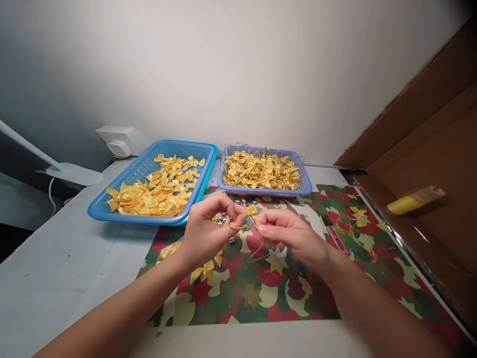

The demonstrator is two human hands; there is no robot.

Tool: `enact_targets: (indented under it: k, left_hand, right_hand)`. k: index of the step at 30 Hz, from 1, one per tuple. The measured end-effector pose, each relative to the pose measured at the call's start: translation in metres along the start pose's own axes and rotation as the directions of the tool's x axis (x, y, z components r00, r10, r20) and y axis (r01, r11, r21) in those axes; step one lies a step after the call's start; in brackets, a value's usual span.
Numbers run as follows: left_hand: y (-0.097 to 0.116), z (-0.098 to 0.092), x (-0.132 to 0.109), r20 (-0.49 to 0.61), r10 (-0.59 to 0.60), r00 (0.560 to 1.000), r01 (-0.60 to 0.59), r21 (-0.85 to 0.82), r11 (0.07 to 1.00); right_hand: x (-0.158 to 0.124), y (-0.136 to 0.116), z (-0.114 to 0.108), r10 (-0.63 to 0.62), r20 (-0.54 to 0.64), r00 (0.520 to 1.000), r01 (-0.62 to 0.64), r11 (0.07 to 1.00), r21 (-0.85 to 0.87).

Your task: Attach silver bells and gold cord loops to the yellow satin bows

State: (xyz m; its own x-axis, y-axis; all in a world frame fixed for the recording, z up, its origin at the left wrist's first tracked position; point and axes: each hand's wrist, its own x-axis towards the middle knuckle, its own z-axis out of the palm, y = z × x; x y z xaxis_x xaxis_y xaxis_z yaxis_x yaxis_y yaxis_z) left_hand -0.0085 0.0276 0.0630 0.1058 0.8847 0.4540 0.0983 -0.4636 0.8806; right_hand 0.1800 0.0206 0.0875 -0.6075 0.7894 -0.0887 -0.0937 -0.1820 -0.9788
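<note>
Above the patterned mat (253, 293), my left hand (210, 223) pinches a small yellow bow (252, 211) with a looped gold cord (238, 228). My right hand (285, 229) is close beside it, thumb and forefinger pressed together on the cord, whose loose part hangs down below the fingers. Silvery bells (233, 240) lie behind and beneath my hands. More yellow bows (204, 271) rest on the mat near my left wrist, partly covered by it.
At the back left a blue basket (96, 209) holds many yellow bows; right of it, a smaller basket (253, 191) holds bows with cords. A pink cutter (338, 239) and thread scraps (345, 226) lie right. A lamp base (74, 174) stands far left, cardboard (421, 144) far right.
</note>
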Motion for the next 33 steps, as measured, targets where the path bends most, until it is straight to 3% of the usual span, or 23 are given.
enact_targets:
  k: [4, 8, 16, 22, 29, 33]
  left_hand:
    - [-0.004, -0.001, -0.001, 0.071, 0.199, 0.977, -0.209, 0.177, 0.962]
    - [-0.003, 0.000, -0.001, 0.109, 0.288, 0.951, -0.307, 0.260, 0.915]
    - [0.006, 0.000, -0.003, 0.108, 0.228, 0.968, -0.251, 0.337, 0.907]
    - [0.006, -0.001, -0.006, 0.097, 0.269, 0.958, -0.286, 0.333, 0.899]
    - [0.019, -0.016, -0.006, 0.313, 0.325, 0.892, -0.426, 0.348, 0.835]
    - [0.026, -0.015, -0.014, 0.336, 0.335, 0.881, -0.444, 0.334, 0.832]
  right_hand:
    - [-0.003, -0.002, 0.004, 0.114, -0.001, 0.994, -0.113, 0.988, 0.106]
    - [-0.002, 0.000, 0.007, 0.130, -0.022, 0.991, -0.124, 0.978, 0.169]
    - [0.001, 0.010, 0.013, 0.069, -0.031, 0.997, -0.060, 0.969, 0.238]
    - [0.000, 0.009, 0.008, 0.080, 0.020, 0.997, -0.082, 0.979, 0.188]
    - [-0.007, 0.005, 0.002, 0.024, 0.203, 0.979, -0.031, 0.999, 0.030]
    - [-0.010, -0.001, 0.003, 0.018, 0.234, 0.972, -0.013, 1.000, -0.021]
